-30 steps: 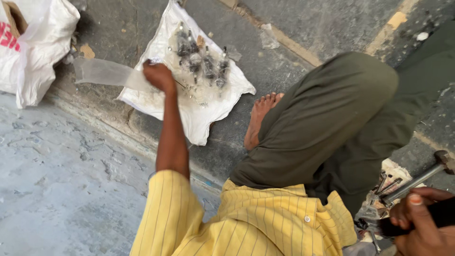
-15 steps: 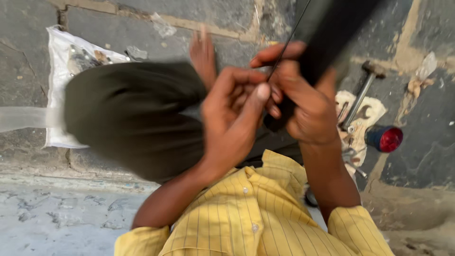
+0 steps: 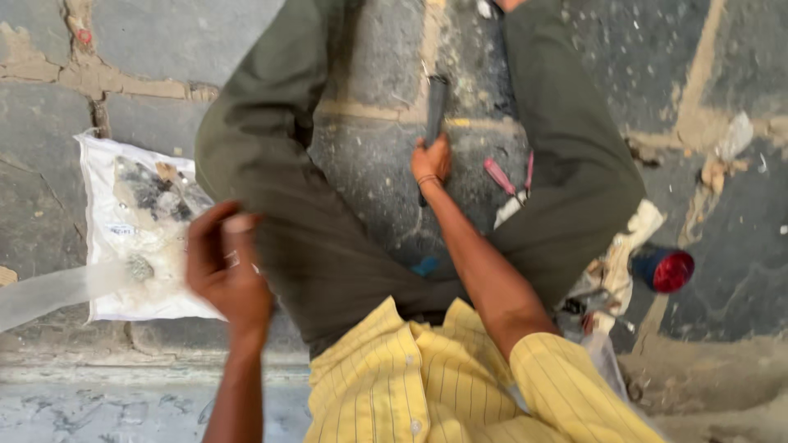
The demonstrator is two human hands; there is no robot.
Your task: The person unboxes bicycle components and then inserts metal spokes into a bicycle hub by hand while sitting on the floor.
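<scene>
My right hand [image 3: 431, 160] grips a long black bar-like thing [image 3: 437, 102] that lies on the stone floor between my spread legs in dark green trousers. My left hand [image 3: 226, 271] hovers blurred by my left knee, just right of a white sack [image 3: 115, 303] that carries several small grey metal parts [image 3: 148, 193]. Its fingers are curled, and whether they pinch anything is unclear. A yellow striped shirt fills the bottom of the view.
Pink-handled pliers [image 3: 502, 179] lie by my right thigh. A red-topped blue round can [image 3: 666, 271] stands at the right beside rags [image 3: 624, 246]. A clear plastic strip [image 3: 41, 297] lies left of the sack. A stone step edge [image 3: 123, 361] runs below.
Both hands were together on the black thing in front of me. Now they are apart: the right hand holds it down on the floor, the left has swung left toward the sack.
</scene>
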